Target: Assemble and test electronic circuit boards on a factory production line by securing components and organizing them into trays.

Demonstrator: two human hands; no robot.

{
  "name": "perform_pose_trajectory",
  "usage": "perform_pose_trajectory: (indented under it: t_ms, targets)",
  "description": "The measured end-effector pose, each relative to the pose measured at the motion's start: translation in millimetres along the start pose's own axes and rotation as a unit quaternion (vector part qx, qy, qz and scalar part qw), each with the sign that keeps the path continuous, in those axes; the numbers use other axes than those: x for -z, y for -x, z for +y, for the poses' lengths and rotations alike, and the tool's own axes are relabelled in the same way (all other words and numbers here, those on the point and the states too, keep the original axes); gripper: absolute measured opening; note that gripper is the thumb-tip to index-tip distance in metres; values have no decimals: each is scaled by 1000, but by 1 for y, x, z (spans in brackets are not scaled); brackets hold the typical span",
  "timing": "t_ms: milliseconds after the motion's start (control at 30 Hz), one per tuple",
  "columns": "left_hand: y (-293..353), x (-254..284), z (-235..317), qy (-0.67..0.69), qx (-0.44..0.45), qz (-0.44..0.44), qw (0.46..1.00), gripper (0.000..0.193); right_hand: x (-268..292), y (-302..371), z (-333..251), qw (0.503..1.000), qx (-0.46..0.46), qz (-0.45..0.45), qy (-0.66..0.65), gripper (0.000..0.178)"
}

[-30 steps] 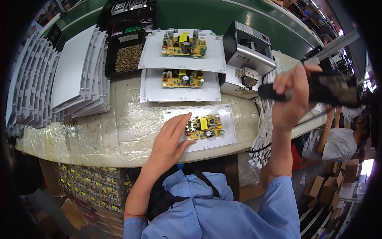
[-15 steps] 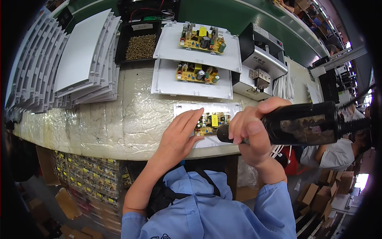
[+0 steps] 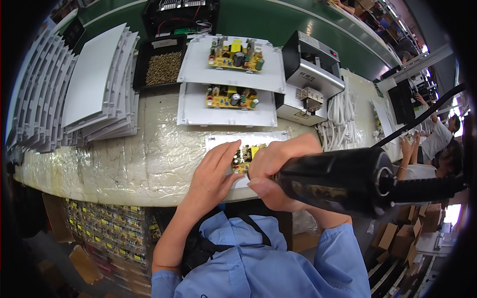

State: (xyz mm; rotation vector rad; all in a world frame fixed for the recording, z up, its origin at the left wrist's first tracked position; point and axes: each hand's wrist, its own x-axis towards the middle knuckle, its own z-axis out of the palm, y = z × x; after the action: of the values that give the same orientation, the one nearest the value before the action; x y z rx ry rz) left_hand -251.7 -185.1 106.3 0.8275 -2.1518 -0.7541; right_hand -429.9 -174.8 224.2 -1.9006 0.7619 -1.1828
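Observation:
My right hand (image 3: 279, 171) is wrapped around a black electric screwdriver (image 3: 335, 179), its body tilted and its cord trailing right. The tool's tip is hidden behind my fingers. Under both hands, a yellow circuit board (image 3: 242, 168) with several components lies on a white plastic panel (image 3: 217, 140) near the table's front edge. Fingers stretched and thumb apart, my left hand (image 3: 211, 174) rests against the board's left side. Part of the board is covered by my right hand.
Two more white panels (image 3: 191, 111) bearing circuit boards (image 3: 233, 57) lie behind. A black tray of screws (image 3: 164, 68) and stacked white panels (image 3: 94, 79) stand left. A silver-black machine (image 3: 313, 74) and white cables (image 3: 340, 116) are right. Boxed boards (image 3: 107, 223) sit below the table.
My right hand and the screwdriver have moved left over the circuit board, and the tool's rear end has swung nearer. My left hand keeps its place on the board. The whole view has shifted slightly.

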Motion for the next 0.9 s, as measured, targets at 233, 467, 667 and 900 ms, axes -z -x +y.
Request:
perform_pose_trajectory:
  t_ms: [233, 467, 667, 900]
  targets:
    - [1, -2, 5, -5, 25, 4, 1000, 67, 37, 6, -13, 934, 61, 353, -7, 21]
    - [-2, -1, 4, -17, 11, -13, 1000, 64, 94, -13, 8, 858, 94, 497, 91, 14]
    - [0, 2, 3, 12, 4, -54, 998, 62, 77, -11, 6, 874, 50, 470, 113, 11]
    - [-2, 5, 4, 50, -16, -113, 992, 59, 15, 8, -10, 934, -39, 353, -45, 24]
